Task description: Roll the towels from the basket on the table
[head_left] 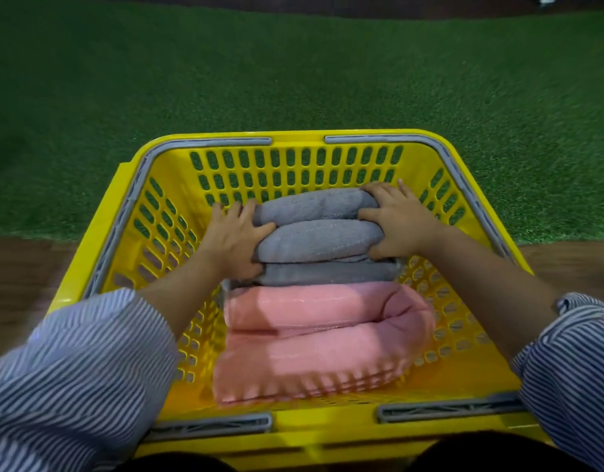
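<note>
Two soft grey towels (315, 221), plump and folded, are sitting between our hands inside the slotted yellow plastic basket (293, 165); our left hand (234, 238) and right hand (397, 219) are gripping their ends. Nearer us than both hands, a fluffy pink towel (314, 342) is lying folded.

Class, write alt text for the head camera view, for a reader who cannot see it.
Both hands, left and right, grip the ends of grey folded towels inside a yellow basket. A folded pink towel lies nearer the person, and green turf stretches beyond the basket.
</note>
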Demonstrator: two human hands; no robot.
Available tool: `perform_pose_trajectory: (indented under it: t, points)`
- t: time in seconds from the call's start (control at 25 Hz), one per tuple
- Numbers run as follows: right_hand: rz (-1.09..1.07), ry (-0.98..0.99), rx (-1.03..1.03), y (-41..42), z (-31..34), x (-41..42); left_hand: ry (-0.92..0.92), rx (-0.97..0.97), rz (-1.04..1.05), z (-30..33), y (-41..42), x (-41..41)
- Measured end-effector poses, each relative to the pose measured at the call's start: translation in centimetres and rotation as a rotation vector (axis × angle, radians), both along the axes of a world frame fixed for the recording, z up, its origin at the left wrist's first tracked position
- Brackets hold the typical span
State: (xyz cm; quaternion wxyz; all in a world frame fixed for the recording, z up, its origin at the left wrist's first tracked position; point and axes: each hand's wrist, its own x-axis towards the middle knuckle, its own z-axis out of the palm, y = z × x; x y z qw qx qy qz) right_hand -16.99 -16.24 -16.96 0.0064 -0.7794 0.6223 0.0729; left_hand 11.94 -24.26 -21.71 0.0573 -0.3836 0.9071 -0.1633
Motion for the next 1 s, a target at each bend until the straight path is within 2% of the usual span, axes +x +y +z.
perform_pose_trajectory:
  t: [0.16, 0.32, 0.44, 0.48, 0.6, 0.84, 0.92, 1.0]
  points:
    - [-0.045, -0.022, -0.023, 0.3, 0.0, -0.1, 0.244, 0.135, -0.014, 0.3, 0.7, -0.4]
    - [-0.032, 0.000, -0.058, 0.4, -0.5, 0.0, 0.338, 0.216, 0.058, 0.2, 1.2, -1.2]
    - [-0.051, -0.072, -0.083, 0.4, -0.7, -0.1, 0.635, 0.426, 0.204, 0.4, 0.7, -1.3]
    - [-0.062, -0.100, -0.092, 0.4, -0.7, -0.1, 0.675, 0.454, 0.215, 0.2, 0.7, -1.5]
    - [-0.065, -0.113, -0.097, 0.4, -1.0, 0.0, 0.662, 0.407, 0.179, -0.2, 1.1, -1.8]
    - [-0.085, -0.146, -0.075, 0.9, -0.9, 0.0, 0.757, 0.463, 0.182, 0.3, 1.2, -1.2]
    - [-0.136, -0.245, -0.047, 1.9, -0.1, 0.4, 0.822, 0.524, 0.234, 1.5, 1.7, -1.2]
    - [-0.165, -0.341, -0.001, 3.9, 0.6, 0.8, 0.798, 0.573, 0.259, 2.8, 3.5, -0.9]
